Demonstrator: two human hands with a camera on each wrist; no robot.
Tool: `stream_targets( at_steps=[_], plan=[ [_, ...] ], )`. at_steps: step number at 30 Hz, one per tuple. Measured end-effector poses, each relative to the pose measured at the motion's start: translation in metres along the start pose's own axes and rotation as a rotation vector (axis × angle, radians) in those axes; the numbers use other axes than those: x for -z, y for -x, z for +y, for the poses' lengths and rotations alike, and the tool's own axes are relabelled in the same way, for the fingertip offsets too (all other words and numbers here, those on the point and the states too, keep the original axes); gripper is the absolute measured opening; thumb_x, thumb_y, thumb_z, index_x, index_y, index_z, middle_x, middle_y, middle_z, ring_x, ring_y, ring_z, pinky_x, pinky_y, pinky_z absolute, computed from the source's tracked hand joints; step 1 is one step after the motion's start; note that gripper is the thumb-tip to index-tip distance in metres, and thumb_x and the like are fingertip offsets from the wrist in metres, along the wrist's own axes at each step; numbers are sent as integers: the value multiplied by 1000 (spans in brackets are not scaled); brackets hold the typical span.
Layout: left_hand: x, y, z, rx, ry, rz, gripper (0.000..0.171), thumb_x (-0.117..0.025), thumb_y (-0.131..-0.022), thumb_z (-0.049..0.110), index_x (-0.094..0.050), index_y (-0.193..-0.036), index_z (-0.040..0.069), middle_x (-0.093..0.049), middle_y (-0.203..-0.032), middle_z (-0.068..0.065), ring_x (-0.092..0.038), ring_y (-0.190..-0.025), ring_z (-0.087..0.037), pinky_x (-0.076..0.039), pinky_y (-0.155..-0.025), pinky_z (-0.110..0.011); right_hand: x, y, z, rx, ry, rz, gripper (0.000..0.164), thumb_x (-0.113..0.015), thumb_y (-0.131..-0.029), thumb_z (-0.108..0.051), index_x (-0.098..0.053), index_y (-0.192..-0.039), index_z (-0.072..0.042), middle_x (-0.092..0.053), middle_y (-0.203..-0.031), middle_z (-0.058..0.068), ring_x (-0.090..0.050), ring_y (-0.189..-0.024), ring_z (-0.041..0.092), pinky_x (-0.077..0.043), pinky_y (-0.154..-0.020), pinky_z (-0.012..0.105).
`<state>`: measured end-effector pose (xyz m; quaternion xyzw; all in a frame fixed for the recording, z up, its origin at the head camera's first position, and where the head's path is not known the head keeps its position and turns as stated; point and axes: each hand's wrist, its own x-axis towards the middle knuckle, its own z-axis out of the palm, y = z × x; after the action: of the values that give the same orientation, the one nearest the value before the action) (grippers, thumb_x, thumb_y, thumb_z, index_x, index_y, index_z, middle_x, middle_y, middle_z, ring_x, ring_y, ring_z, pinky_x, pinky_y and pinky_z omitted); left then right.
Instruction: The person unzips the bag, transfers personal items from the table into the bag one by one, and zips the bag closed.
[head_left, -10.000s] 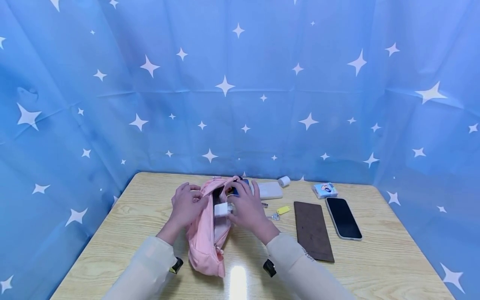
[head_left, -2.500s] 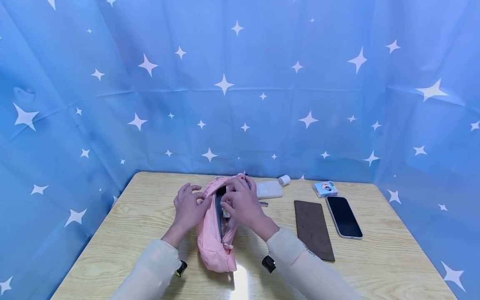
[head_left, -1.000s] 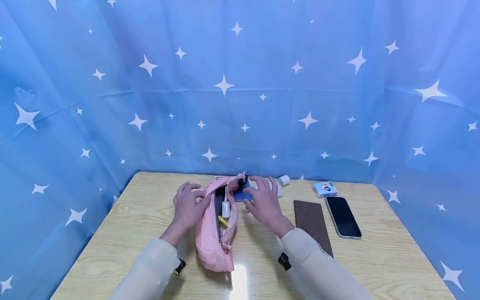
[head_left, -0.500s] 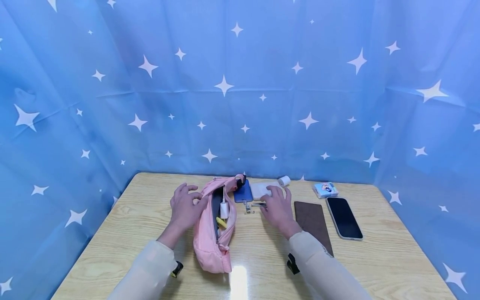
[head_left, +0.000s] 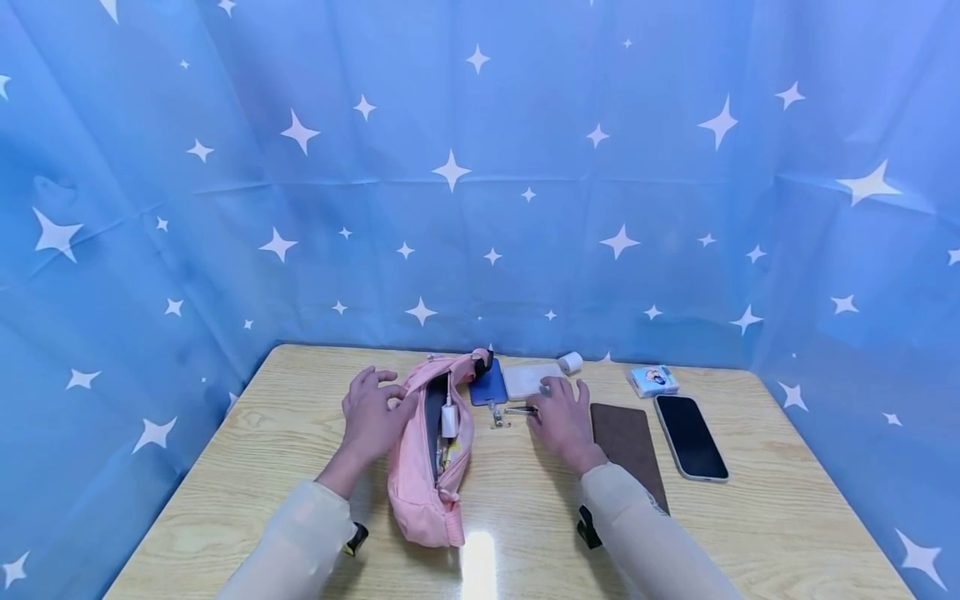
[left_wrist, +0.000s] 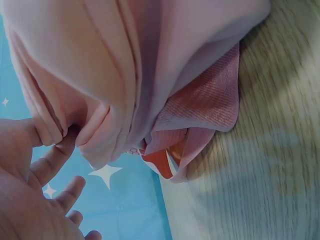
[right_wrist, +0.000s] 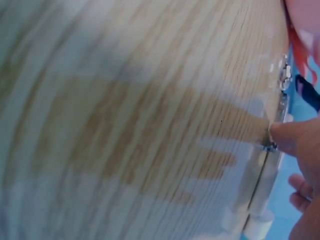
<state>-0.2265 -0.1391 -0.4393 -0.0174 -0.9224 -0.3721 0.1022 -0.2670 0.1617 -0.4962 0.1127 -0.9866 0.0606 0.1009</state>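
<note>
My left hand (head_left: pixel 371 414) pinches the rim of a pink waist bag (head_left: pixel 412 492); the left wrist view shows the bag's fabric (left_wrist: pixel 95 145) between thumb and finger. The bag lies unzipped, with a white charger (head_left: pixel 449 421) and a partly hidden yellow key tag (head_left: pixel 453 452) inside. To its right, my right hand (head_left: pixel 562 425) has its fingertips at the end of slim silver nail clippers (head_left: pixel 519 410), which lie on the table. In the right wrist view, the thumb (right_wrist: pixel 285 134) is against the clippers, whose end (right_wrist: pixel 269 147) shows beside it.
Behind the clippers lie a blue card holder (head_left: pixel 489 383) with a metal clip (head_left: pixel 498 417), a white flat case (head_left: pixel 525 380) and a small white cylinder (head_left: pixel 570 362). Farther right are a brown notebook (head_left: pixel 626 442), a tissue pack (head_left: pixel 654 381) and a phone (head_left: pixel 690 437).
The charger and the yellow-tagged keys have gone into the bag. My right hand has moved out of the bag to the clippers on the right. The left hand still holds the bag's rim.
</note>
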Motion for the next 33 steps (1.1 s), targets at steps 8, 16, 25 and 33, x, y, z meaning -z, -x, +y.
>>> stream_targets(
  at_steps=[8, 16, 25, 33],
  plan=[
    [0, 0, 0, 4, 2, 2, 29, -61, -93, 35, -72, -80, 12, -52, -136, -11, -18, -147, -34, -10, -115, -59, -2, 2, 2, 4, -8, 23, 8, -73, -86, -28, -74, -90, -20, -54, -133, 10, -43, -130, 30, -20, -112, 66],
    [0, 1, 0, 1, -4, 3, 29, -61, -93, 35, -72, -81, 12, -52, -136, -11, -18, -146, -35, -11, -114, -59, -3, 2, 3, 10, -25, 26, 7, -74, -85, -26, -72, -85, -19, -54, -132, 10, -44, -129, 30, -19, -112, 66],
    [-1, 1, 1, 8, -12, 3, 30, -60, -94, 36, -73, -82, 12, -52, -136, -11, -18, -147, -34, -11, -115, -59, 1, 4, 8, 17, -43, 17, 6, -73, -85, -24, -73, -87, -18, -54, -133, 10, -43, -130, 32, -16, -113, 65],
    [-1, 1, 0, 2, -9, 6, 29, -61, -94, 35, -73, -81, 12, -52, -136, -12, -19, -146, -36, -11, -114, -60, 10, 4, 8, 37, -60, 85, 6, -72, -85, -24, -73, -85, -18, -54, -132, 9, -44, -129, 32, -16, -113, 64]
  ],
)
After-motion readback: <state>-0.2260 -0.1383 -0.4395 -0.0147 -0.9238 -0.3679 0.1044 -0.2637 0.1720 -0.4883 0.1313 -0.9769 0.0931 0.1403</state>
